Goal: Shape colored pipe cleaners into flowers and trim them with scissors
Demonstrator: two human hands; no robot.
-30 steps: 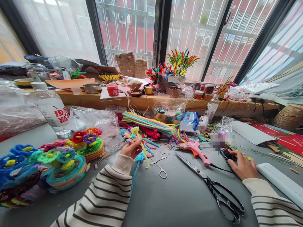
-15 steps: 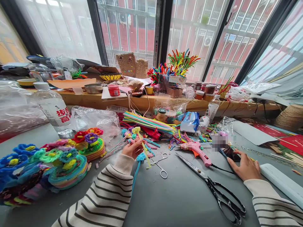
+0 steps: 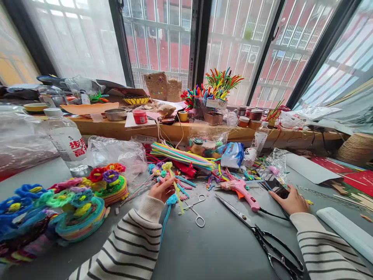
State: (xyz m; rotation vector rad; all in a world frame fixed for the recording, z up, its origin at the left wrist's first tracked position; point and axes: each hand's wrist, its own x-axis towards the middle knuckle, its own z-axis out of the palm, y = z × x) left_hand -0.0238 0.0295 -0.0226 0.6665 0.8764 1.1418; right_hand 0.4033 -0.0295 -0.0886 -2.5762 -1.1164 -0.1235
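From the head view, I see the left hand (image 3: 162, 190) with its grip pinched on the yellow flower (image 3: 167, 166), just above the counter (image 3: 201, 249); the fingers partly cover its stem. The right hand (image 3: 293, 202) hides one end of the phone (image 3: 276, 187), and I can't tell whether that grip clamps or merely rests. The scissors (image 3: 244, 217) run off my bottom edge.

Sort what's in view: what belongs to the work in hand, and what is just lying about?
In the work:
yellow flower, held in left hand
phone, touched by right hand
probably glue gun, scissors

Apparently just lying about:
bottles
twine
red tub
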